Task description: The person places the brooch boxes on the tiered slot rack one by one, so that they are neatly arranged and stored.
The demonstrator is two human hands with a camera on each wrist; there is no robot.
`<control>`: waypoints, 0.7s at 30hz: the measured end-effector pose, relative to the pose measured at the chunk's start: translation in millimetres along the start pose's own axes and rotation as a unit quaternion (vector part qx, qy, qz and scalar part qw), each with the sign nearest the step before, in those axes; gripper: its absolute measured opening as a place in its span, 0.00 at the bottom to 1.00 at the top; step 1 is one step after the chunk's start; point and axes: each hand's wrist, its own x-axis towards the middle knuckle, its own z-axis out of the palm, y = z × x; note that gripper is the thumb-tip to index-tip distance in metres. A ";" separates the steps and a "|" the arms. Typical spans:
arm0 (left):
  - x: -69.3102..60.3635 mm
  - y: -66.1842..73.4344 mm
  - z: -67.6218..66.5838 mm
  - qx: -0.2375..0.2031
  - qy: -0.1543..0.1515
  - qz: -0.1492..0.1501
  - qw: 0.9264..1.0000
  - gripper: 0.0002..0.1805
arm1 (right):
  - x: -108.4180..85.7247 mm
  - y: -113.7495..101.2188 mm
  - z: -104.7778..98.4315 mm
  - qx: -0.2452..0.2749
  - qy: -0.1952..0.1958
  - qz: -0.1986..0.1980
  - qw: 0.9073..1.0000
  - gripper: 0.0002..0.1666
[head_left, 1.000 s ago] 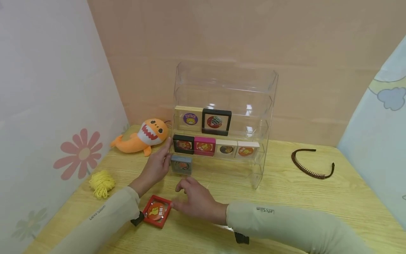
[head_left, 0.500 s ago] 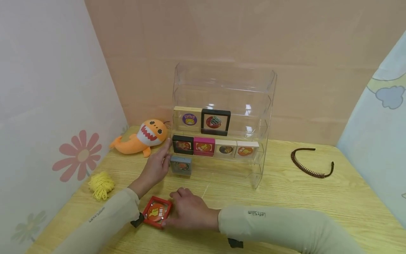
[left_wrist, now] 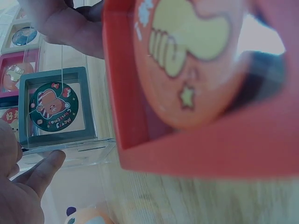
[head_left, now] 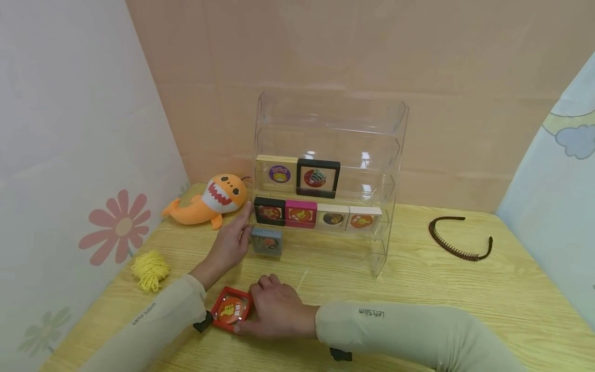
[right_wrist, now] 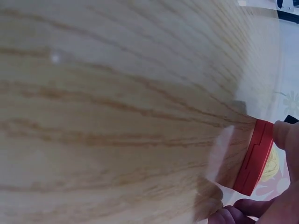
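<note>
In the head view my right hand (head_left: 279,307) grips the right edge of a red display frame (head_left: 246,305) with a thumbs-up badge inside. Its thumb is at the near corner and its fingers at the far corner. The red frame (right_wrist: 254,158) also shows beside my right thumb in the right wrist view. Extended fingers of my left hand (head_left: 228,248) rest against the left side of a clear acrylic rack (head_left: 388,222). Close to that hand, a grey badge frame (left_wrist: 79,105) sits on the rack's lowest tier.
Higher tiers carry several frames, including a pink frame (head_left: 301,206) and a large black frame (head_left: 318,163). An orange plush shark (head_left: 197,209) and yellow yarn (head_left: 151,271) lie left. A brown headband (head_left: 448,248) lies right on the wooden table (head_left: 441,294).
My right hand has come down and toward me onto the red frame, its thumb moving to the near corner. My left hand has stayed at the rack's side.
</note>
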 end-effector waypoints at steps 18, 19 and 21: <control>2.5 3.2 -1.2 0.002 -0.009 -0.010 1.000 0.34 | -4.5 8.1 -7.7 0.009 -0.019 -0.003 1.000 0.41; 2.1 3.4 -1.4 0.002 -0.010 -0.012 1.000 0.34 | -5.7 8.8 -8.1 0.013 -0.020 -0.005 1.000 0.40; 1.4 3.2 -1.4 0.002 -0.011 -0.012 1.000 0.34 | -8.3 10.1 -9.0 0.018 -0.020 -0.008 1.000 0.40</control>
